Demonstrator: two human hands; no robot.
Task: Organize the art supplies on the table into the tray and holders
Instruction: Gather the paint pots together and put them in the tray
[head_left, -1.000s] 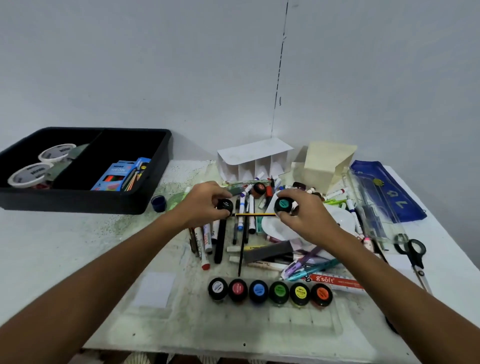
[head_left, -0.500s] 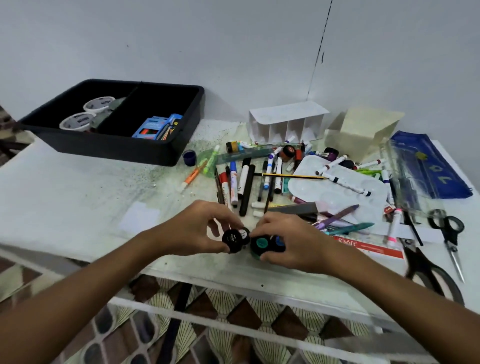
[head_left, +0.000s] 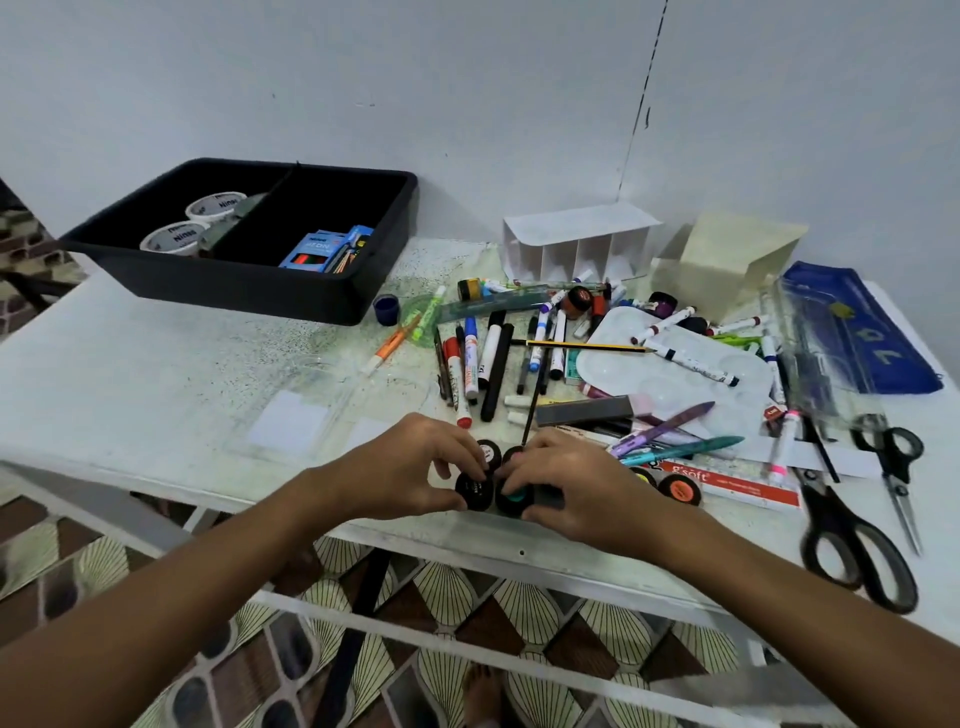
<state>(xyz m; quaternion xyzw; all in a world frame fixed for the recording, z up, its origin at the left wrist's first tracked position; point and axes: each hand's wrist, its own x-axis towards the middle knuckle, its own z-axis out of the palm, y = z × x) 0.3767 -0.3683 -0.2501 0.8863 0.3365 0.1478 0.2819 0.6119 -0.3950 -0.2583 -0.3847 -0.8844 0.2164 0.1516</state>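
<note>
Paint pots are clustering at the counter's (head_left: 156, 364) near edge: left hand (head_left: 410, 470) is pinching a black-lidded pot (head_left: 474, 491), right hand (head_left: 576, 486) a teal-lidded pot (head_left: 514, 498).

A home craft corner, it seems: a paint-speckled white table (head_left: 156, 364) against a bare white wall (head_left: 467, 78), patterned floor tiles (head_left: 519, 597) at the bottom of the frame, markers (head_left: 470, 358) and scissors (head_left: 852, 540) scattered across the right half.

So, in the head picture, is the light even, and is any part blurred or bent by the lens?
Head view: soft, even light, no strong glare; the black tray casts only a faint shadow on the table. The hands, left hand and right hand, look slightly soft. The wide lens bends the table's near edge and stretches the forearms.
</note>
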